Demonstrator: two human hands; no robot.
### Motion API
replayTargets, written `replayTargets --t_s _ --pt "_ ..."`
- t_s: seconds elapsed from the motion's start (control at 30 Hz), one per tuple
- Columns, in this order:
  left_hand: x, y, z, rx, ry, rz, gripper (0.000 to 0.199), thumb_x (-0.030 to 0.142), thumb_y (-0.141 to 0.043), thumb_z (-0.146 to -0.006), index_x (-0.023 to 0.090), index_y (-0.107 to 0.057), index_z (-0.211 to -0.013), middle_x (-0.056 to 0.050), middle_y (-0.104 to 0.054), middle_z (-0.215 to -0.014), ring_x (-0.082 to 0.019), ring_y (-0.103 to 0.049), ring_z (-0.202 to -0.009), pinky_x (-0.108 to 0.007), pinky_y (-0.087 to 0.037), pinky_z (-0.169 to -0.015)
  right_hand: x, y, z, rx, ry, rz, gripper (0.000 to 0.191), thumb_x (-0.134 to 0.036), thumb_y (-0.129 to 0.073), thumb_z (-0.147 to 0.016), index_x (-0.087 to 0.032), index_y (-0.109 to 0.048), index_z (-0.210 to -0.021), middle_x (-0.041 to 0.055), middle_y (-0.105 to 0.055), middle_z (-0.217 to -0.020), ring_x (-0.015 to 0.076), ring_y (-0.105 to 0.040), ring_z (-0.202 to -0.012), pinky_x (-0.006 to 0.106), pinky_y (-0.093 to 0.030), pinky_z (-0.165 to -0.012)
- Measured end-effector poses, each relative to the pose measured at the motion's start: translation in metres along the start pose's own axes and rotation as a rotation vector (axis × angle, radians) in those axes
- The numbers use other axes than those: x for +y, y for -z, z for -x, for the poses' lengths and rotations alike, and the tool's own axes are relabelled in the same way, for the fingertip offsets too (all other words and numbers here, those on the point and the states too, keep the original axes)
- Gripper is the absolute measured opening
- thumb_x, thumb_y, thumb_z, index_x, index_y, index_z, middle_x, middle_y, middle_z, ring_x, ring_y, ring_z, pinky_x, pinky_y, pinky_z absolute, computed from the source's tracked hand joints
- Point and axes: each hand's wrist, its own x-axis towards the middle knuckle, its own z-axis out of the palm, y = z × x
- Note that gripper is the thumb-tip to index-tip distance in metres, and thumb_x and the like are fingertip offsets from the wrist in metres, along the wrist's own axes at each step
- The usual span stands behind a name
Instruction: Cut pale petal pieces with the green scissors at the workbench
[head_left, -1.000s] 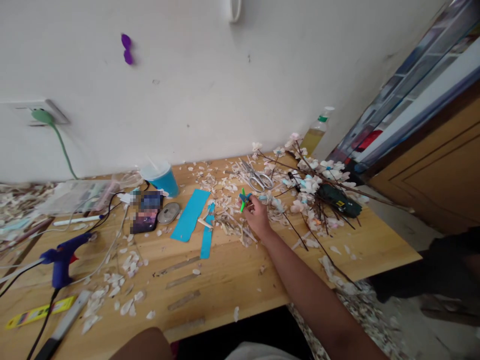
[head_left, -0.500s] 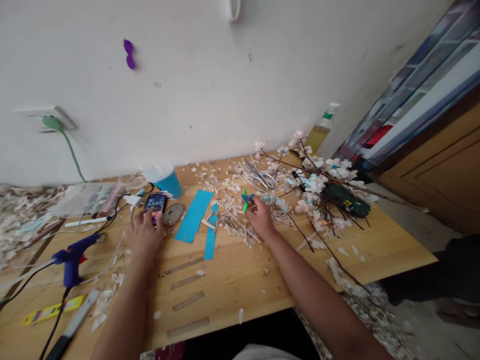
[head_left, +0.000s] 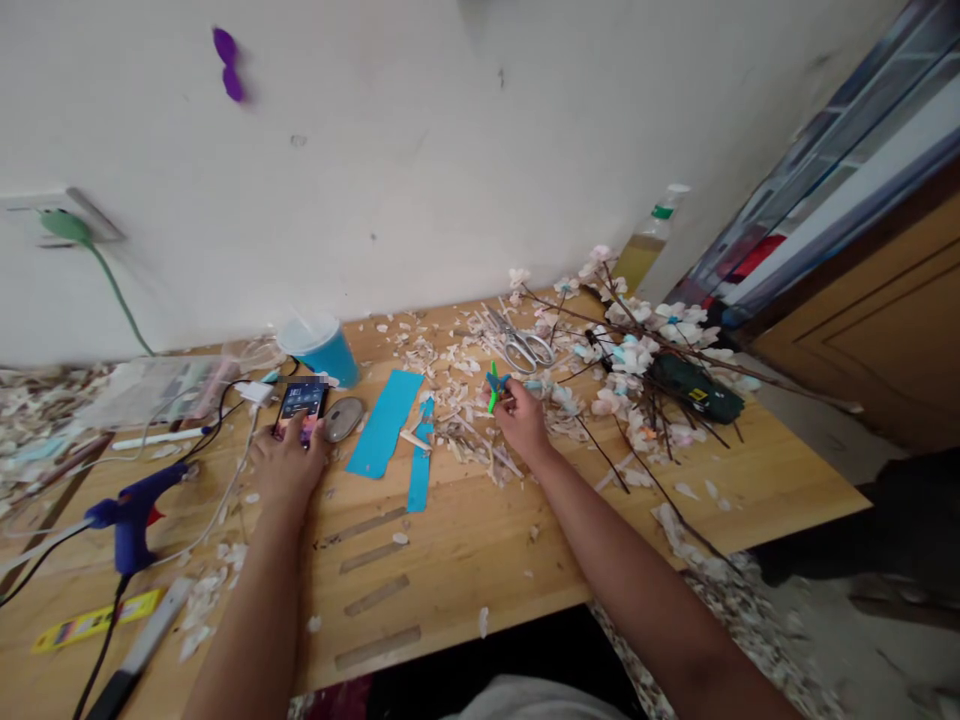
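Observation:
My left hand (head_left: 289, 460) lies over the lower part of a lit phone (head_left: 302, 402), its fingers spread on the screen and the tabletop. Beside the phone is a round grey metal disc (head_left: 344, 419). In my right hand (head_left: 520, 415) a small green and blue item (head_left: 495, 387) is pinched between the fingertips, above scattered shavings. Wide blue paper (head_left: 385, 424) and a narrow blue strip (head_left: 419, 477) lie between my hands. Silver scissors (head_left: 525, 348) rest just behind my right hand.
A blue cup (head_left: 330, 355) stands behind the phone. A blue glue gun (head_left: 135, 510), a yellow cutter (head_left: 97, 620) and cables lie at left. Blossom branches (head_left: 634, 350), a dark green bundle (head_left: 697, 388) and a bottle (head_left: 646, 245) are at right on the wooden table (head_left: 465, 570).
The view has shifted slightly. My left hand has moved a little down the phone, showing more of its screen. My right hand still holds the green and blue item, which has turned slightly.

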Motion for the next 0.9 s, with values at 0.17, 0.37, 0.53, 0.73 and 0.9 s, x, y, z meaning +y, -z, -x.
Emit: replayTargets --t_s 0.17,0.37,0.53,0.73,0.9 --pt "0.002 0.007 0.001 -0.034 0.056 0.046 0.056 0.055 -0.04 -0.093 0.022 -0.055 -0.136 -0.021 -0.043 -0.137 -0.04 -0.038 -0.13 -0.055 -0.03 -0.106 -0.002 0.001 0.0 -0.01 -0.012 0.003 0.019 -0.025 -0.053 -0.079 -0.021 -0.061 -0.095 0.0022 -0.064 -0.081 0.0149 -0.06 -0.068 0.023 -0.046 -0.061" --pt "0.041 0.036 0.021 0.089 -0.207 0.158 0.053 0.05 -0.044 -0.094 0.023 -0.052 -0.139 -0.017 -0.038 -0.146 -0.036 -0.034 -0.136 -0.052 -0.028 -0.112 -0.003 0.002 0.0 0.007 -0.009 -0.011 0.016 -0.023 -0.054 -0.078 -0.021 -0.061 -0.093 0.0027 -0.067 -0.083 0.0149 -0.06 -0.066 0.024 -0.046 -0.061" --pt "0.119 0.019 0.037 -0.233 -0.638 0.295 0.039 0.034 -0.037 -0.098 0.022 -0.06 -0.126 -0.011 -0.058 -0.129 -0.026 -0.048 -0.126 -0.041 -0.037 -0.108 -0.001 0.0 0.001 0.0 -0.018 0.009 0.018 -0.027 -0.057 -0.079 -0.021 -0.062 -0.096 0.0022 -0.066 -0.08 0.0148 -0.058 -0.063 0.024 -0.045 -0.059" --pt "0.184 -0.022 0.009 -0.37 -0.701 0.271 0.038 0.03 -0.051 -0.093 0.019 -0.058 -0.128 -0.012 -0.054 -0.139 -0.028 -0.045 -0.13 -0.039 -0.038 -0.106 -0.004 0.002 0.002 -0.002 -0.023 0.009 0.015 -0.029 -0.057 -0.08 -0.021 -0.062 -0.093 0.0021 -0.065 -0.077 0.0146 -0.056 -0.06 0.024 -0.045 -0.057" --pt "0.195 -0.026 -0.009 -0.392 -0.682 0.295 0.02 0.019 -0.053 -0.089 0.017 -0.07 -0.098 -0.012 -0.066 -0.104 -0.026 -0.058 -0.105 -0.036 -0.045 -0.092 0.0 0.0 0.001 -0.005 -0.009 0.009 0.015 -0.026 -0.057 -0.079 -0.022 -0.062 -0.093 0.0023 -0.065 -0.078 0.0157 -0.059 -0.064 0.025 -0.047 -0.061"
